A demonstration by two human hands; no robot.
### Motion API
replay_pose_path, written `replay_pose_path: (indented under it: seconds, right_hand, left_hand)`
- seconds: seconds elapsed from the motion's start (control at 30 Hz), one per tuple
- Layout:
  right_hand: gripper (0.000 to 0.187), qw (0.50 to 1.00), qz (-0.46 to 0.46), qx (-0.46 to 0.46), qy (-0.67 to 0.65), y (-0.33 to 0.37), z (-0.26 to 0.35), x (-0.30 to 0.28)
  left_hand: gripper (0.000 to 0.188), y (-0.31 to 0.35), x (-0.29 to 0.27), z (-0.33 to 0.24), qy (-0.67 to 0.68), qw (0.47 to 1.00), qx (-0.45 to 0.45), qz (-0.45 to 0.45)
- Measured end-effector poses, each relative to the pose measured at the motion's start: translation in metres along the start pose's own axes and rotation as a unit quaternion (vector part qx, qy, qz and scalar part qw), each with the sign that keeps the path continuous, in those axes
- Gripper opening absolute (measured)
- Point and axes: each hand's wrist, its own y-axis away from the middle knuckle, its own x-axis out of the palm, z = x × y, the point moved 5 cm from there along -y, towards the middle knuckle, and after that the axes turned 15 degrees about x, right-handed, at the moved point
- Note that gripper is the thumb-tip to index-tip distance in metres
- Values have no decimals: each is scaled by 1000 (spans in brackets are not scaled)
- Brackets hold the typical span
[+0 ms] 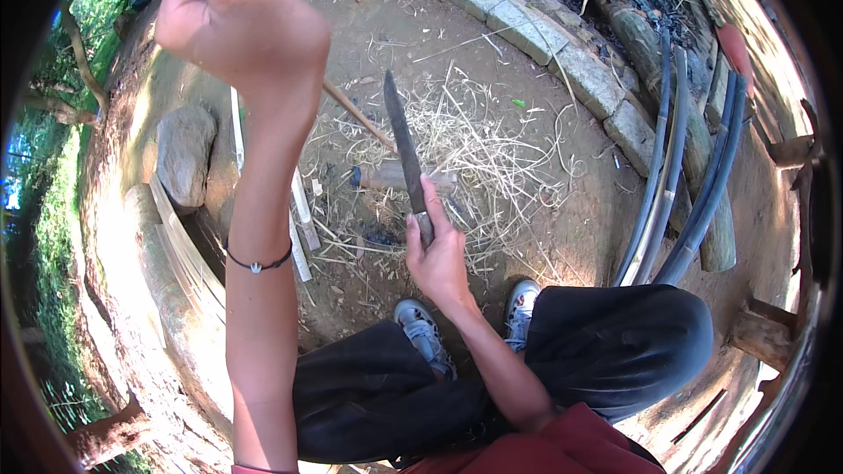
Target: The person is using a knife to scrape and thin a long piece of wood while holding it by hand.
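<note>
My right hand (439,262) is wrapped around the handle of a long knife (404,139). Its dark blade points up and away from me, over the shavings. Raised high at the upper left, close to the camera, my left hand (235,31) has its fingers curled closed. Whatever it may hold is out of sight. A thin brown stick (358,114) runs from behind my left wrist toward the blade; I cannot tell whether the hand holds it. Below the blade, a short round piece of wood (386,177) lies on the ground among pale thin shavings (496,154).
Long dark split strips (672,167) lean at the right beside a log (718,233). A curved stone border (509,22) rings ash at the back. At the left are a rock (186,154), pale split strips (189,259) and narrow slats (301,211). My shoes (424,333) flank the ground before me.
</note>
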Motion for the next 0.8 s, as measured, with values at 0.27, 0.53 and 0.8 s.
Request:
replay_pose_path:
  seconds: [0.27,0.53,0.8]
  right_hand:
    - [62,998,7,-54,-11,-2,9,1]
    - [65,999,26,-30,11,2,7,10]
    - [69,998,20,1,58,-17,-44,21]
  left_hand:
    - [62,-11,-28,8,2,999,-33,-11]
    - [64,-11,-42,15,3,999,-38,29]
    - [62,-11,-47,21,-9,994,-105,-18]
